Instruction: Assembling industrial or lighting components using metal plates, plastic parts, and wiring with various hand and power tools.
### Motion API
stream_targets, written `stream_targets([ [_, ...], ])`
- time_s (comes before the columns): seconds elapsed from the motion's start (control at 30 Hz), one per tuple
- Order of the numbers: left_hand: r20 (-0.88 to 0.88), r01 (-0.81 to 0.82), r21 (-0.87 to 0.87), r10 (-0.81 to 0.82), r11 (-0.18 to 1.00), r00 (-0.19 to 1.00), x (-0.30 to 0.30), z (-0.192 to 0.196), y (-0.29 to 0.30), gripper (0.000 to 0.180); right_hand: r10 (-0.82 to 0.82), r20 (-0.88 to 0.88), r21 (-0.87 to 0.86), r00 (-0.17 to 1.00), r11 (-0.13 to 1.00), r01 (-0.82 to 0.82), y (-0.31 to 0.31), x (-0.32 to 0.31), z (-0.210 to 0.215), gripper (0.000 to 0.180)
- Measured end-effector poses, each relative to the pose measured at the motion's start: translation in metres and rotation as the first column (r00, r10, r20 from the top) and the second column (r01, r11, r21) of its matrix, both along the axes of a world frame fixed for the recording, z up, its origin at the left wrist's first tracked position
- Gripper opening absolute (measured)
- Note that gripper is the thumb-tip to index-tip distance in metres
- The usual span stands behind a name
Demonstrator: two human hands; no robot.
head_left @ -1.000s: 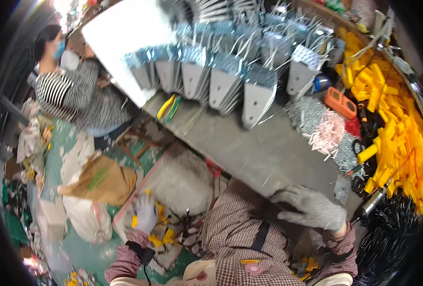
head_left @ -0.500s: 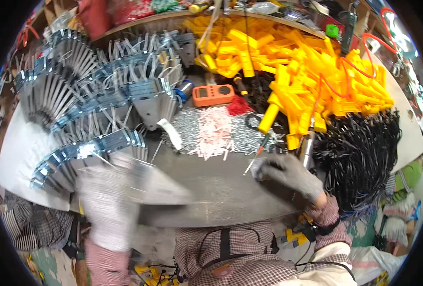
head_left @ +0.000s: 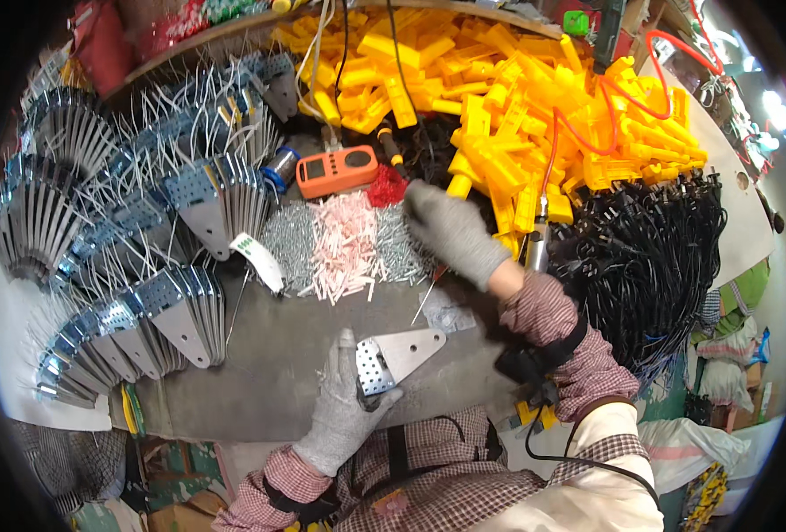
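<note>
My left hand [head_left: 335,426], in a grey knit glove, grips a tapered metal bracket [head_left: 406,356] above the near part of the dark work surface. One end of the bracket is perforated, and its narrow end points right. My right hand [head_left: 453,232], gloved too, is over the right edge of the loose grey screws [head_left: 399,244], close to a small red heap [head_left: 387,187]. Its fingertips point down and are hidden, so what they hold cannot be seen. Pale pink sleeve-like pieces [head_left: 340,244] lie amid the screws. A thin screwdriver [head_left: 427,294] lies below my right hand.
Rows of stacked metal brackets [head_left: 158,324] with white wires fill the left. Yellow plastic housings [head_left: 499,133] are heaped at the back right, beside black cables [head_left: 637,275]. An orange meter [head_left: 337,170], a solder spool [head_left: 280,167] and a clear plastic piece [head_left: 449,315] lie between.
My left hand has come from the stacked brackets toward the middle with the bracket. My right hand has moved away from the screwdriver, up and left to the screws. The view has shifted.
</note>
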State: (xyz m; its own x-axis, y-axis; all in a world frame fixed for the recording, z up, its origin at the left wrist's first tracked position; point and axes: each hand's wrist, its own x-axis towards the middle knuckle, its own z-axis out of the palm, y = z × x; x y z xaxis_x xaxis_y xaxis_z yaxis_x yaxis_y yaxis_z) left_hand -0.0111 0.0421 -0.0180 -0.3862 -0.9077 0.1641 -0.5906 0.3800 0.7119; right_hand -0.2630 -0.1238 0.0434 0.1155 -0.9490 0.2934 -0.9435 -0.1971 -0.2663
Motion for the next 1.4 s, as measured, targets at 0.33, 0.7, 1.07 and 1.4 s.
stream_targets([
  [0.33, -0.281, 0.262, 0.048, -0.239, 0.964, 0.930, 0.055, 0.043, -0.039, 0.068, -0.111, 0.944, 0.305, 0.310, 0.653, -0.694, 0.131, 0.074, 0.014, 0.036],
  [0.7, -0.435, 0.140, 0.265, -0.012, 0.954, 0.900, 0.086, 0.005, -0.014, 0.084, 0.572, 0.195, 0.078, 0.797, 0.801, -0.594, 0.137, 0.106, -0.035, 0.044],
  [1.07, 0.144, 0.076, 0.137, -0.095, 0.988, 0.985, 0.058, 0.020, -0.015, 0.087, 0.409, 0.323, 0.118, 0.853, 0.877, -0.465, 0.101, 0.035, 0.020, 0.031],
  [1.4, 0.073, 0.193, 0.059, -0.197, 0.979, 0.978, 0.043, 0.026, -0.023, 0.107, -0.220, 0.006, -0.416, 0.975, 0.887, 0.203, 0.040, -0.099, 0.053, 0.016],
])
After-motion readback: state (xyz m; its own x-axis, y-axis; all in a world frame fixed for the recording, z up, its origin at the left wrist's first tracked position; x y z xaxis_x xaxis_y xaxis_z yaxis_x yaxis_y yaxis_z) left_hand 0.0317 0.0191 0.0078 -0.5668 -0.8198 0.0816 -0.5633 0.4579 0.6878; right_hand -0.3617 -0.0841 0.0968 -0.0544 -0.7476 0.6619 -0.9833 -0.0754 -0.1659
